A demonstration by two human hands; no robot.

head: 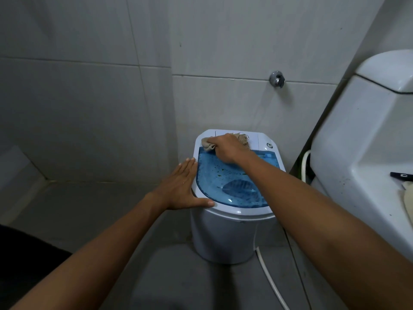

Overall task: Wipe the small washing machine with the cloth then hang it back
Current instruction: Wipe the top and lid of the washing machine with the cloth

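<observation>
The small white washing machine [225, 233] stands on the floor against the tiled wall. Its clear blue lid [232, 184] is speckled with dark spots. My right hand [226, 147] presses a bunched beige cloth [206, 145] onto the white control panel at the back of the top; a frayed end of the cloth shows on the hand's right side. My left hand [182, 186] lies flat and open against the machine's left rim, thumb on the front edge.
A white toilet cistern [366, 139] fills the right side, with a dark object [401, 175] on its ledge. A chrome wall fitting [277, 79] sits above the machine. A white hose [271, 285] runs along the floor from the machine's base.
</observation>
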